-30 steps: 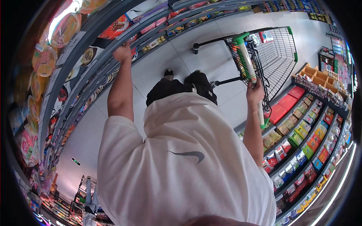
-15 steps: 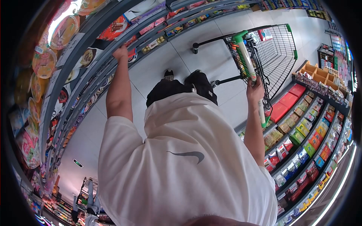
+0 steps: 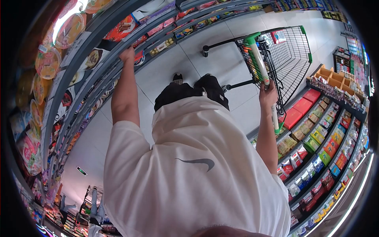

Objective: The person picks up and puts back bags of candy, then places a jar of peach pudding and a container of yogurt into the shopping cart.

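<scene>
My right hand [image 3: 268, 94] is wrapped round the white handle [image 3: 258, 59] of a black wire shopping cart [image 3: 290, 59] with green corner pieces. A small red and white package [image 3: 278, 36] lies in the cart. On the other side, my left arm is stretched out to the store shelf [image 3: 106, 59]. There my left hand [image 3: 127, 54] is at the shelf's edge, beside a red package [image 3: 139, 56]. Its fingertips are hidden, so I cannot make out whether they grip anything.
Tiered racks of colourful packets [image 3: 316, 134] stand on the right, with red boxes [image 3: 302, 107] along their near edge. Clear round tubs [image 3: 48, 63] line the upper left shelf. Pale floor tiles [image 3: 213, 35] lie between. Other people's legs [image 3: 94, 203] show at the lower left.
Both my hands stay in place. The view has shifted very slightly, and another person's legs have moved at the lower left.
</scene>
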Tool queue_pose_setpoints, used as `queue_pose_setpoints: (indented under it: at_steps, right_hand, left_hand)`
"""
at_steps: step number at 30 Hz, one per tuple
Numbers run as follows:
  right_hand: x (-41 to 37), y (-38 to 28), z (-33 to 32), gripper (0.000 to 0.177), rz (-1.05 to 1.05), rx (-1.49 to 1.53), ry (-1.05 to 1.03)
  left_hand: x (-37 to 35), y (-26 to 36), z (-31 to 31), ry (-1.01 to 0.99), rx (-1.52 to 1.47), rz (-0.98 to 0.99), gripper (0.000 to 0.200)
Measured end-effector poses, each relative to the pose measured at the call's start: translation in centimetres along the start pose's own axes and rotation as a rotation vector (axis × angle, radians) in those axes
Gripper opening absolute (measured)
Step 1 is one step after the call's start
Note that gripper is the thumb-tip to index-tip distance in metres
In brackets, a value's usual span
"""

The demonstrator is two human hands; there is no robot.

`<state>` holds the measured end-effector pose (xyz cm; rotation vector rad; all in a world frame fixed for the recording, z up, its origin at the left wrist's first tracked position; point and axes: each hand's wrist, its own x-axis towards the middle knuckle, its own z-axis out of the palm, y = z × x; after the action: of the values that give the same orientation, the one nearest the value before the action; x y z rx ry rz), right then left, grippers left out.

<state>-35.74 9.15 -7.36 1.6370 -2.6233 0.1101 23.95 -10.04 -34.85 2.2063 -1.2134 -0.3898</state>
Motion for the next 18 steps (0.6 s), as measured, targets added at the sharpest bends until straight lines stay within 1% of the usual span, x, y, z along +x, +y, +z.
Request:
queue_pose_setpoints:
  at_steps: [2, 5, 7, 11, 14, 17, 18]
  right_hand:
    - [0.0, -0.3, -0.3, 0.037, 0.01, -0.006, -0.017]
    - [0.0, 0.0, 0.0, 0.036, -0.006, 0.01, 0.017]
    - [0.0, 0.0, 0.0, 0.035, -0.009, 0.004, 0.026]
    - [0.0, 0.2, 0.1, 0.034, -0.025, 0.024, 0.03]
    - [0.0, -0.1, 0.0, 0.033, -0.004, 0.006, 0.014]
    - [-0.1, -0.4, -0.2, 0.031, 0.0, 0.028, 0.022]
    - [0.0, -0.4, -0.3, 0.031, -0.006, 0.03, 0.029]
  left_hand:
    - [-0.2, 0.9, -0.5, -0.011, 0.141, -0.064, 0.055]
    - [0.9, 0.7, -0.2, -0.07, 0.134, -0.076, 0.056]
    - [1.2, 0.0, 0.2, -0.098, 0.116, -0.048, 0.056]
    - [1.9, -3.0, 1.8, -0.111, 0.012, -0.001, 0.057]
    - [0.2, 0.9, -1.4, -0.179, 0.143, -0.055, 0.057]
    - [-0.4, 1.5, -2.2, -0.215, 0.115, -0.083, 0.057]
    - [-0.3, 1.1, -1.8, -0.189, 0.099, -0.082, 0.057]
